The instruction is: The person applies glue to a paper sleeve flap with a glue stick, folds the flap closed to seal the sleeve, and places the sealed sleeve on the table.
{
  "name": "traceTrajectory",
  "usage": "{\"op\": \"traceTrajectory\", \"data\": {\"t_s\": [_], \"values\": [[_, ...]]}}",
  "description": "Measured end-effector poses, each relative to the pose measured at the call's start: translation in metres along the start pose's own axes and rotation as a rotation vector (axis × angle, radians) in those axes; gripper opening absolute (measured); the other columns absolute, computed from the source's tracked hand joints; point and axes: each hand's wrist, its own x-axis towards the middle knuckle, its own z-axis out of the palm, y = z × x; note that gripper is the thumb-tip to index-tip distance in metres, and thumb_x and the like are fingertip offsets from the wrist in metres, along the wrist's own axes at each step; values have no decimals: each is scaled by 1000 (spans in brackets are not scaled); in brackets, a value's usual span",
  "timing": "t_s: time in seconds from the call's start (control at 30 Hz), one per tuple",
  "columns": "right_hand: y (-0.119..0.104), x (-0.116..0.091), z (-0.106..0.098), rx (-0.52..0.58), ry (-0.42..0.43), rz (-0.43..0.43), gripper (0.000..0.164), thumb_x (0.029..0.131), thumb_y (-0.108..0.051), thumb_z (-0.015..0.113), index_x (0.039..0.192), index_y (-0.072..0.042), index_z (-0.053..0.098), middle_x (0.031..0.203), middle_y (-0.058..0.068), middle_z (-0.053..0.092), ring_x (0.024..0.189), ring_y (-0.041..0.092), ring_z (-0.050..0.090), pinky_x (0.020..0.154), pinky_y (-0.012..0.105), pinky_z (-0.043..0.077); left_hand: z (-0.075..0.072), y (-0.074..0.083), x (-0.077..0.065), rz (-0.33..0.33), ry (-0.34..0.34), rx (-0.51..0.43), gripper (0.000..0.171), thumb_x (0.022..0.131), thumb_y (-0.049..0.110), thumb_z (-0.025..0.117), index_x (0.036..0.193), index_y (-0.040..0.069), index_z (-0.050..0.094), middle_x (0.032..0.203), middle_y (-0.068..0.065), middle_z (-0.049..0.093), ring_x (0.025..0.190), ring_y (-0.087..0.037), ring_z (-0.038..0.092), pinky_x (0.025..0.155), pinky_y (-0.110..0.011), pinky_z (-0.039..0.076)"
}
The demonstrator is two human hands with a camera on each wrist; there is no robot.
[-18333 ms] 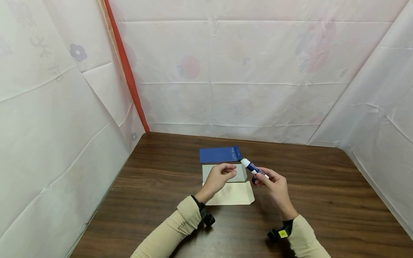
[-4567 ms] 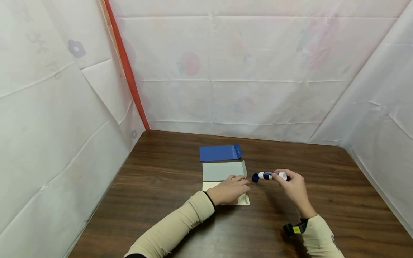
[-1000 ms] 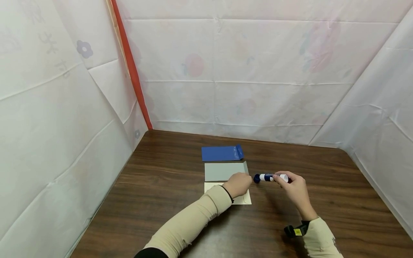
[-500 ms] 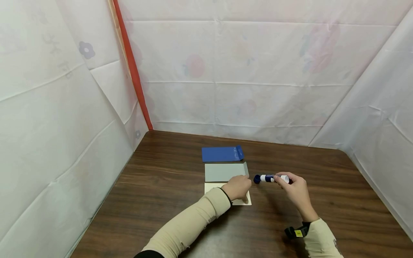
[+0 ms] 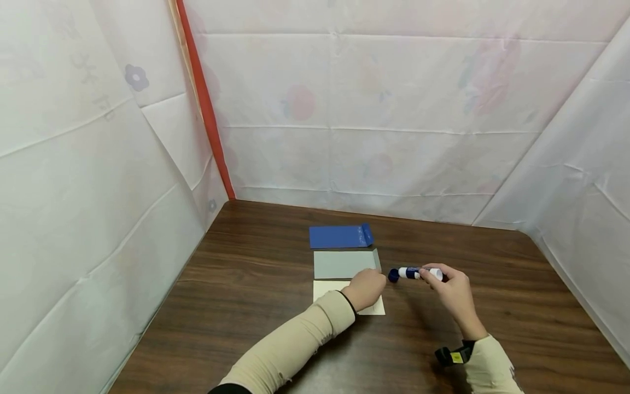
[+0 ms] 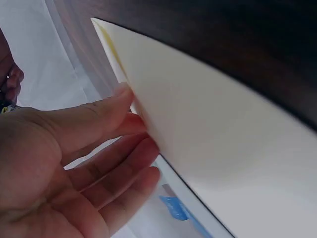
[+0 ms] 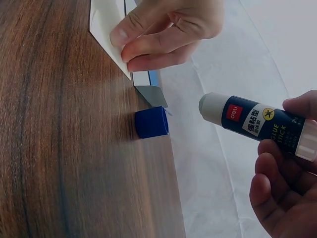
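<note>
- Cream env. (image 5: 327, 285): on worktop (image 5: 236, 284), nearest the person of three envs. in a row; R end in L grip, part of face hidden by hand & sleeve in head view.
- L grip (image 5: 365, 288): bare hand, pinching cream env. at its R edge; thumb on face, other fingers bent at edge per R wrist view.
- Glue stick (image 5: 410, 272): uncapped, held above worktop to R of envs., tip pointing L twd. cap; "deli" & "GLUE STICK" legible in R wrist view.
- R grip (image 5: 455, 293): bare hand, grasping glue stick by its rear part, thumb opp. fingers.
- Cap (image 7: 152, 122): dk. blue, on worktop betw. grey env. & glue stick; apart from glue tip in R wrist view.
- Grey env. (image 5: 342, 264): middle of row, just beyond cream env.; flap at R end tilted up.
- Blue env. (image 5: 334, 237): farthest of row; flap at R end, whitish smears near fold.
- Sleeves: L sleeve (image 5: 290, 345) & R sleeve (image 5: 492, 369), both beige; blk. wrist cam (image 5: 444, 357) w/ yellow label at R wrist.
- Surround: pale printed sheeting (image 5: 275, 65) behind & at sides; red strip (image 5: 204, 104) at far L corner.
</note>
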Motion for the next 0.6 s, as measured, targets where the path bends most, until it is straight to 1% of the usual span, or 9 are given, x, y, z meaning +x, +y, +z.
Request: {"op": "traceTrajectory", "data": {"t_s": [0.07,0.1,0.2,0.27,0.33,0.4,0.5,0.53,0.6], "values": [[0,0,0,5,-1,-3,25,91,-24,70,99,-1,73,74,7,69,56,7,53,48,23,41,1,-2,1,0,3,-14,19,95,6,59,85,13,73,84,0,71,77,-12,68,69,-22,55],[0,0,0,7,-3,-3,25,91,-24,70,100,-1,73,74,7,69,57,8,54,48,23,42,1,-3,1,0,7,-26,20,94,5,59,84,13,73,83,0,71,77,-12,68,69,-22,55],[0,0,0,13,-8,1,25,91,-24,70,100,-1,73,71,1,68,57,10,55,48,23,42,2,-5,0,8,18,-48,20,93,3,59,81,12,73,82,-1,71,77,-13,69,69,-23,55],[0,-1,1,15,-10,7,25,91,-25,70,100,-1,73,69,-5,66,57,8,55,48,23,43,2,-5,0,22,26,-57,19,92,2,60,81,11,72,81,-1,71,77,-13,69,69,-23,55],[0,-1,1,13,-10,15,25,91,-25,70,100,-1,73,69,-8,65,57,6,54,48,23,43,1,-5,-1,33,22,-61,18,92,2,60,82,11,72,82,-2,71,77,-14,69,69,-24,55],[-1,0,1,14,-9,19,26,91,-26,70,100,-1,73,70,-6,66,58,4,53,49,23,44,-1,-5,-1,40,5,-60,16,91,3,61,83,11,72,82,-2,70,78,-14,68,69,-24,55],[-2,0,1,12,-7,20,25,91,-25,70,100,-2,73,73,-2,67,59,2,53,50,23,45,-5,-4,-1,41,-48,-63,4,85,11,72,81,13,72,82,0,69,78,-13,66,70,-24,54],[-2,0,1,11,-7,20,25,91,-25,70,100,-2,73,73,-1,67,59,2,53,50,23,45,-6,-3,-1,40,-71,-64,6,83,16,77,80,13,72,82,1,69,78,-13,65,71,-24,54],[-2,0,1,10,-7,18,25,91,-24,70,100,-2,73,74,0,67,58,2,52,50,23,45,-9,-1,-1,36,-112,-64,17,76,27,84,78,15,72,83,1,68,79,-14,64,71,-24,53]]}}
